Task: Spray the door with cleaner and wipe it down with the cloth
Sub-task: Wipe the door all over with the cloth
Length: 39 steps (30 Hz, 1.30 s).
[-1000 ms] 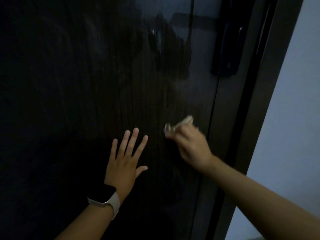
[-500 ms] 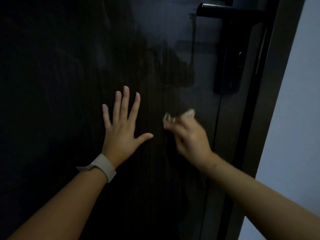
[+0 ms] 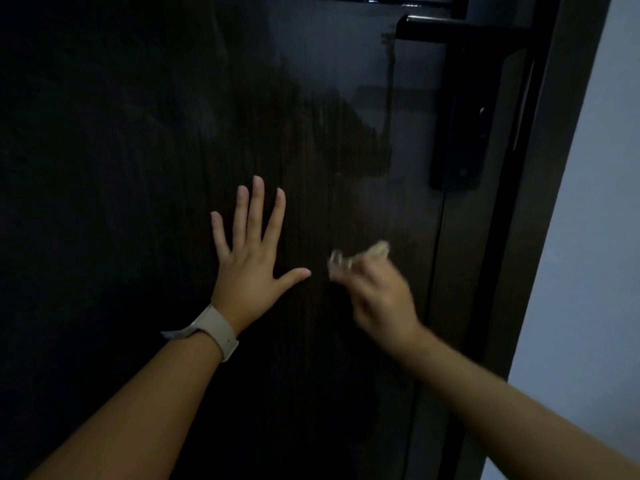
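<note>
A dark wood-grain door [image 3: 138, 168] fills most of the view, with damp streaks in its upper middle. My left hand [image 3: 251, 268] lies flat on the door, fingers spread and pointing up, a pale watch band on the wrist. Just right of it, my right hand [image 3: 377, 292] grips a small bunched pale cloth [image 3: 360, 256] and holds it against the door; the hand is blurred. No spray bottle is in view.
A black lever handle [image 3: 450, 29] and its long black lock plate [image 3: 464, 133] sit at the upper right. The door's edge and dark frame [image 3: 526, 237] run down the right side, with a pale wall [image 3: 595, 271] beyond.
The view has tilted up, bringing the handle into sight. My left hand has risen on the door and spread wider. My right hand with the cloth has stayed beside it, wiping.
</note>
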{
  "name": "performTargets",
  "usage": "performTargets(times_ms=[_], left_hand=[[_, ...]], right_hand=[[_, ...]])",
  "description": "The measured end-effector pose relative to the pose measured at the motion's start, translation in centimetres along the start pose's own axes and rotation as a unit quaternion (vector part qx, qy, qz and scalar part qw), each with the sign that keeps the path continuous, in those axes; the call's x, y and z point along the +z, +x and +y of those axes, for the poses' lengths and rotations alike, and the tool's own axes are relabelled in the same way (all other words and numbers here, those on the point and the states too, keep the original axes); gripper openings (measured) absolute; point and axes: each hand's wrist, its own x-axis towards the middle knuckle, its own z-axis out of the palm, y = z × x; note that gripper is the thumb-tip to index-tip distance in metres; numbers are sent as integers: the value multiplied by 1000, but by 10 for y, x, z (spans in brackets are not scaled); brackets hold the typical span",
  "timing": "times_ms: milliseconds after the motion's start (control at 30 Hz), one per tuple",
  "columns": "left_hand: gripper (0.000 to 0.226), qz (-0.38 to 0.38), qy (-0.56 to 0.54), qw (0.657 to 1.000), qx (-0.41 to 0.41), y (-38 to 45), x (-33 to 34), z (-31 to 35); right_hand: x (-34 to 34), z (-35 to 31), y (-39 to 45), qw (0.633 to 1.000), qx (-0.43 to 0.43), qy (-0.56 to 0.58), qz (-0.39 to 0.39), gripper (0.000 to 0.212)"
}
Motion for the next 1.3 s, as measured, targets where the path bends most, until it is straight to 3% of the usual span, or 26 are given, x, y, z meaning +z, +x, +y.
performTargets(times_ms=[133, 200, 333, 433, 500, 567, 633, 733, 800, 933, 1033, 1133, 1200, 1300], left_hand=[[113, -7, 10, 1000, -1, 2, -2, 1], [116, -19, 25, 999, -7, 2, -4, 3], [116, -32, 15, 999, -6, 2, -7, 3], [111, -23, -5, 1000, 21, -2, -12, -2], [101, 6, -12, 999, 48, -7, -18, -12], [88, 42, 3, 997, 64, -11, -22, -26], [83, 43, 35, 996, 67, -11, -20, -41], [85, 28, 59, 995, 79, -8, -12, -55], [85, 32, 62, 994, 87, -7, -9, -57], [85, 46, 66, 992, 93, -7, -8, -57], [84, 51, 66, 993, 88, -8, -9, -57], [87, 43, 50, 994, 87, -9, -10, -56], [88, 37, 52, 994, 86, -10, -12, -55], [91, 52, 86, 992, 77, -8, -24, -47]], right_hand=[[33, -22, -101, 970, -129, -55, -200, 43], [31, -23, -107, 964, -131, -47, -224, 36], [-5, -5, -29, 998, -15, -4, -65, 33], [-32, 1, 40, 988, 125, 28, 82, 28], [-23, -9, 52, 977, 153, 47, 138, 28], [7, -24, 31, 989, 104, 31, 105, 34], [48, -44, -17, 999, 22, 31, 4, 39], [89, -71, -98, 987, -59, 8, -150, 47], [91, -74, -129, 976, -90, -2, -196, 43], [54, -42, -104, 990, -64, 12, -127, 34], [12, -17, -22, 999, 51, 8, -6, 38], [-7, -13, 52, 983, 143, 26, 117, 29], [-4, -16, 55, 983, 141, 14, 120, 31], [-5, -8, 10, 997, 71, -18, 28, 35]])
